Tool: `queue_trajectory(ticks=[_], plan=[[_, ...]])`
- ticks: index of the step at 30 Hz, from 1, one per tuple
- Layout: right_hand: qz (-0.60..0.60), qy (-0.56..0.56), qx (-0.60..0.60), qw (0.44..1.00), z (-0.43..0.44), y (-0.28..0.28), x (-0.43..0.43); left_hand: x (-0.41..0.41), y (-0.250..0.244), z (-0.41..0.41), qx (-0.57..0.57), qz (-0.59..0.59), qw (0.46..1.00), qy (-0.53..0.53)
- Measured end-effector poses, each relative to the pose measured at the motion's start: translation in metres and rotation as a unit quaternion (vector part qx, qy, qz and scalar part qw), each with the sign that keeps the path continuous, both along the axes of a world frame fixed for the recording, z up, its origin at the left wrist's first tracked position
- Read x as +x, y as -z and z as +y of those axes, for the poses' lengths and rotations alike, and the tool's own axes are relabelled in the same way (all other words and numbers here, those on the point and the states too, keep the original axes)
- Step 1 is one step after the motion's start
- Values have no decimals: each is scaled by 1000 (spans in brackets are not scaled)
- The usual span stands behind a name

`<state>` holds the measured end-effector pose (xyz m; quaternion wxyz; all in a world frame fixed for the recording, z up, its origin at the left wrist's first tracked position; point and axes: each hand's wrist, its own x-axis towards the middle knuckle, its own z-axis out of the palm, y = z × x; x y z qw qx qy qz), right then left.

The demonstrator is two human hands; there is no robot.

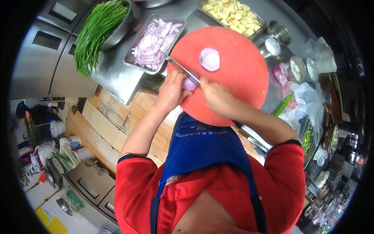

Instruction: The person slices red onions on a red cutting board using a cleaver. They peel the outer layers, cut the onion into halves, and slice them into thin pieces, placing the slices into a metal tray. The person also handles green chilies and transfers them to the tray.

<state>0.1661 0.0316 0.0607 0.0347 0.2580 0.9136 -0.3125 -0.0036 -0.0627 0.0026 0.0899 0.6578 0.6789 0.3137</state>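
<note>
A round red cutting board lies before me at the counter's edge. My right hand grips a kitchen knife by its handle. The blade meets a piece of red onion near the board's left side. Fingers of my left hand hold that onion piece steady against the board. Higher on the board, apart from both hands, rests an onion half. Just left of the board, a metal tray holds sliced red onion, with the knife's tip close to its rim.
A metal bowl of long green chives stands at the upper left. Behind the board is a tray of cut potatoes. Metal cups, a red onion and plastic bags sit to the right.
</note>
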Motion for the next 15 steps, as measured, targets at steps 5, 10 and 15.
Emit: queue_trajectory(ticks=[5,10,15], plan=[[18,28,5,999,6,18,-19,1,1,-2,7,2,1000,-6],[-6,-13,7,1000,1,-18,6,1,4,-4,37,-2,999,-19],[18,9,7,1000,1,16,-14,3,7,-3,44,-10,999,-13]])
